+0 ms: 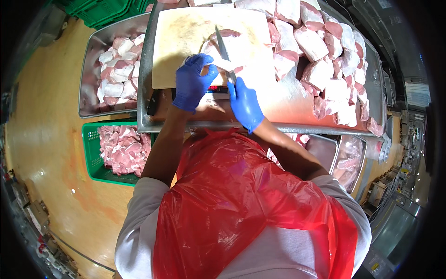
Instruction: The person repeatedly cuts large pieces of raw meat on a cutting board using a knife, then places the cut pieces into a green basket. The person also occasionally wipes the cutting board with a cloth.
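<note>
My right hand (246, 104), in a blue glove, grips the handle of a knife (221, 45). Its blade points away from me and lies across a piece of meat (211, 48) with a pale fat layer, on the white cutting board (169, 35). My left hand (191, 83), also blue-gloved, is closed at the near edge of that piece, thumb and fingers pinching its whitish fat. Glare washes out part of the board around the meat, so the exact cut line is hard to see.
Many meat chunks (311, 44) are heaped on the metal table's right side. A steel tub (87, 81) of chunks stands left; below it sits a green crate (93, 160) of smaller trimmings. A dark-handled object (152, 103) lies by the board. More meat trays (323, 151) are at lower right.
</note>
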Available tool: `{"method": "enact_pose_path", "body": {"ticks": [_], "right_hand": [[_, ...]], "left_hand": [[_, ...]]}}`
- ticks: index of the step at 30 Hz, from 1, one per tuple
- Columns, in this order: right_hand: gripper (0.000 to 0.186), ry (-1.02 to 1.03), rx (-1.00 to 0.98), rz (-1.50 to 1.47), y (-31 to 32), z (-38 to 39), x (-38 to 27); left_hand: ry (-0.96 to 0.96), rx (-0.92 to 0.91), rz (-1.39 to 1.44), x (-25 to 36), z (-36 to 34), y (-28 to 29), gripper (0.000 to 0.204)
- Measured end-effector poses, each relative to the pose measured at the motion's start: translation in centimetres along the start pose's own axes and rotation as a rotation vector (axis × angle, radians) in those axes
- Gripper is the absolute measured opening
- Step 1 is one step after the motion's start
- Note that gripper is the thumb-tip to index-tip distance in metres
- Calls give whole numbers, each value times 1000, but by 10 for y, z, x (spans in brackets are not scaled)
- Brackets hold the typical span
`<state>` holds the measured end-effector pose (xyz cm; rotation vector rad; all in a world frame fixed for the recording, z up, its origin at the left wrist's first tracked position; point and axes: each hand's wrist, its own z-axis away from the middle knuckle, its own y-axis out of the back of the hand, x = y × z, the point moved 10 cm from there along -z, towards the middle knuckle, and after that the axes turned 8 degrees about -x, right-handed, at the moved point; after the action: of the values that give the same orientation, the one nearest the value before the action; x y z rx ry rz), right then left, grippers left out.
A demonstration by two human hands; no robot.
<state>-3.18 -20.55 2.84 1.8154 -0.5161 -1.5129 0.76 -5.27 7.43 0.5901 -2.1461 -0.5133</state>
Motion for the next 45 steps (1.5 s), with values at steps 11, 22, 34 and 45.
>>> {"method": "enact_pose_path", "body": {"ticks": [11,22,34,45], "right_hand": [[21,-46,-47,-18,-9,-14,0],[15,-25,-178,130,49,73,-8],[17,-8,8,217,24,-24,-33],[24,-43,-325,517,-30,-42,-39]], "left_hand": [[-38,53,6,1,1,7,15],[271,165,321,-71,21,32,41],[158,87,42,-23,5,2,19],[398,88,409,-70,19,3,19]]}}
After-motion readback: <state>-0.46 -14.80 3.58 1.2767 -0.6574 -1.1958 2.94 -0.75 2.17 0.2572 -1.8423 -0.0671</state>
